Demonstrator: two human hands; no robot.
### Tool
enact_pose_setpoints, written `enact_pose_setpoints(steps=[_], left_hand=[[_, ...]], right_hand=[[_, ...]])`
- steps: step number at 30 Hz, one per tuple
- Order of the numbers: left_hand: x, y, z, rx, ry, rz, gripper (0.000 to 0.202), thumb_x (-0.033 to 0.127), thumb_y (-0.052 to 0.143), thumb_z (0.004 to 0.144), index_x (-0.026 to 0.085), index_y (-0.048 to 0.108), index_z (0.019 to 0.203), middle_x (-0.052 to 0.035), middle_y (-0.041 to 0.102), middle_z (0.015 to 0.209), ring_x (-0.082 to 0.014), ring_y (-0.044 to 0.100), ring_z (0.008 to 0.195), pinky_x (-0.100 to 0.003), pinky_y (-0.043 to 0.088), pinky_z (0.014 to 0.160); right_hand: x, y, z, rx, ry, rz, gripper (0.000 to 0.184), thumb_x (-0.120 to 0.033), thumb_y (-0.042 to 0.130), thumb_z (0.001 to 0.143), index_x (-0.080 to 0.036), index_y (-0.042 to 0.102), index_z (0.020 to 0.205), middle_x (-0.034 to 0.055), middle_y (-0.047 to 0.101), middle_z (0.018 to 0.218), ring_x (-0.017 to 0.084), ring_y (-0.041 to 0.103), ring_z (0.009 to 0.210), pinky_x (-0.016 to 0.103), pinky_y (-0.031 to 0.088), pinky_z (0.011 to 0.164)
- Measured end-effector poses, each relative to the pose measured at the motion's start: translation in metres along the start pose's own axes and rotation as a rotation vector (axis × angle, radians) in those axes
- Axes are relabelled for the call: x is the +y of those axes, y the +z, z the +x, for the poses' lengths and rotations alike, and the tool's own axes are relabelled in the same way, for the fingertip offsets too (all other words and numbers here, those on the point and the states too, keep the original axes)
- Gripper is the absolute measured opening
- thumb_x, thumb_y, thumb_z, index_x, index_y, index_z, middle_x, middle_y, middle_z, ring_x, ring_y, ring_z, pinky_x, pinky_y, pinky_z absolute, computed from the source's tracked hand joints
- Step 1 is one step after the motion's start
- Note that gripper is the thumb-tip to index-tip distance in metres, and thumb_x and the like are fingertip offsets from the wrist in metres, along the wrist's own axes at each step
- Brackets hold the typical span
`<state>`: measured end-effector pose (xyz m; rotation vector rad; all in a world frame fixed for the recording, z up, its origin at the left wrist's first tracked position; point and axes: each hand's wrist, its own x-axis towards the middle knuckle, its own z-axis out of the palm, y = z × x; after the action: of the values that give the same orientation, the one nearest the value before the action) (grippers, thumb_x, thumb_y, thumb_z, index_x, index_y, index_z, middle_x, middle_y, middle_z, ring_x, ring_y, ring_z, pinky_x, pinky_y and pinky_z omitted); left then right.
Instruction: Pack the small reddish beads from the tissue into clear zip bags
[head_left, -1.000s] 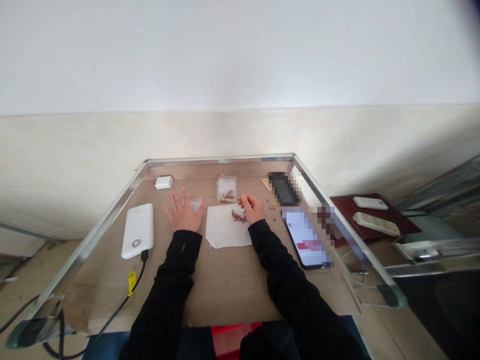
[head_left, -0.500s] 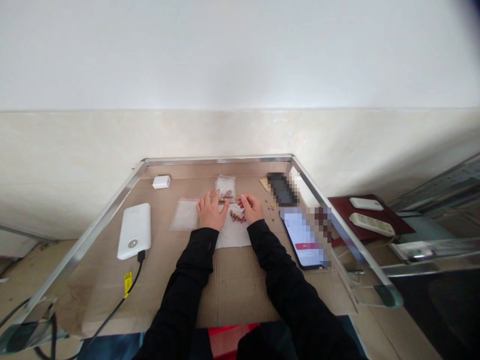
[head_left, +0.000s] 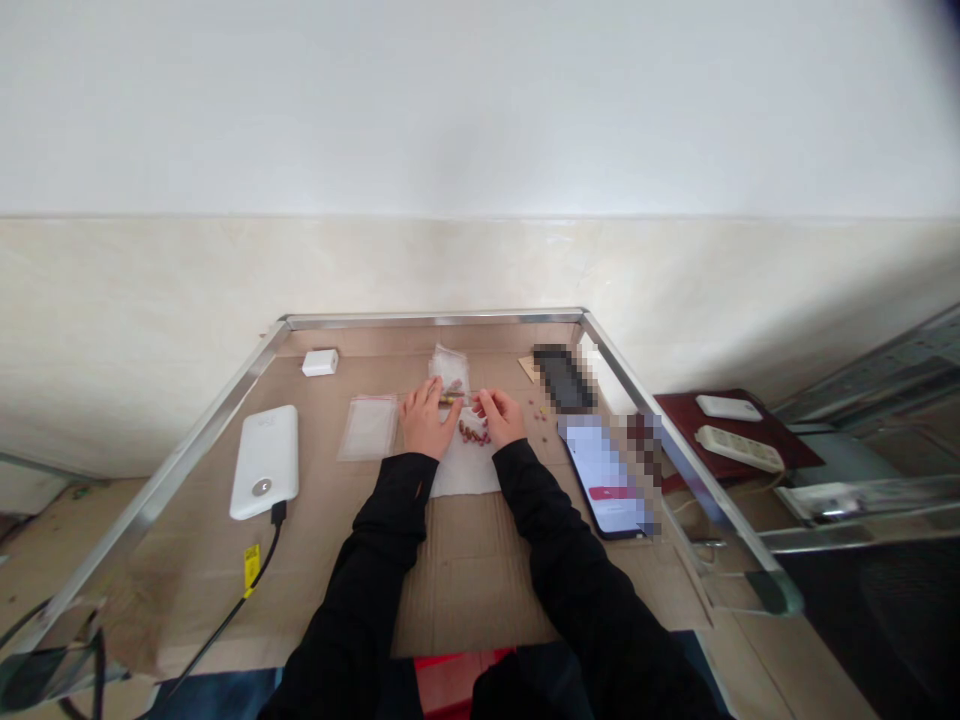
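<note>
My left hand (head_left: 426,420) lies palm down beside a white sheet (head_left: 466,478), its fingers stretched forward and the thumb apart. Past its thumb is a thin, partly hidden brownish-yellow piece (head_left: 448,400). My right hand (head_left: 501,416) is closed in a pinch at the right side of the sheet; what its fingertips hold is too small to make out. Between the hands, several brown and reddish beads (head_left: 474,433) lie on the sheet. Just beyond is a clear zip bag (head_left: 449,366) with small pinkish pieces at its near end. Left of my left hand lie flat clear zip bags (head_left: 369,428).
A white power bank (head_left: 265,455) with a black cable (head_left: 247,590) and a white charger plug (head_left: 320,362) lie left. Right are loose beads (head_left: 537,412), a black blurred object (head_left: 564,378) and a lit phone (head_left: 606,480). A metal rim (head_left: 435,319) edges the cardboard-covered table (head_left: 465,570).
The fingers of my left hand have drawn closer together and the hand has shifted slightly right. My right hand stays pinched in nearly the same place. The view has moved slightly.
</note>
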<state>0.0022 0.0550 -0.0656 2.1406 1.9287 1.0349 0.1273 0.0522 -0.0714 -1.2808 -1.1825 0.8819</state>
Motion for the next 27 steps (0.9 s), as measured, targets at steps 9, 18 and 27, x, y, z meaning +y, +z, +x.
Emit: enact_pose_setpoints(steps=[9,18,27], left_hand=[[-0.002,-0.009,-0.004,0.286,-0.312,-0.968,0.044,0.034,0.062,0.065,0.012,0.054,0.102,-0.0117,0.061,0.095,-0.0163,0.062,0.076,-0.029,0.051,0.066],[-0.010,-0.010,-0.002,0.197,-0.510,-1.291,0.049,0.029,0.067,0.058,0.013,0.055,0.102,-0.0102,0.062,0.090,-0.0192,0.063,0.075,-0.030,0.053,0.061],[-0.009,0.000,-0.008,0.007,-0.470,-1.230,0.060,0.030,0.069,0.058,0.024,0.040,0.110,-0.0092,0.049,0.113,-0.0129,0.060,0.073,-0.026,0.054,0.054]], right_hand=[[-0.003,-0.002,0.000,0.056,-0.011,-0.029,0.034,-0.047,0.045,0.073,-0.015,0.059,0.073,0.0031,0.060,0.065,0.012,0.052,0.056,0.021,0.040,0.047],[-0.002,-0.004,0.003,-0.049,0.128,0.054,0.040,-0.049,0.050,0.066,-0.013,0.062,0.079,0.0039,0.059,0.065,0.010,0.049,0.049,0.019,0.034,0.037],[0.000,-0.006,0.005,0.015,0.055,0.197,0.034,-0.035,0.066,0.054,-0.014,0.057,0.079,-0.0019,0.055,0.054,0.006,0.041,0.041,0.018,0.034,0.038]])
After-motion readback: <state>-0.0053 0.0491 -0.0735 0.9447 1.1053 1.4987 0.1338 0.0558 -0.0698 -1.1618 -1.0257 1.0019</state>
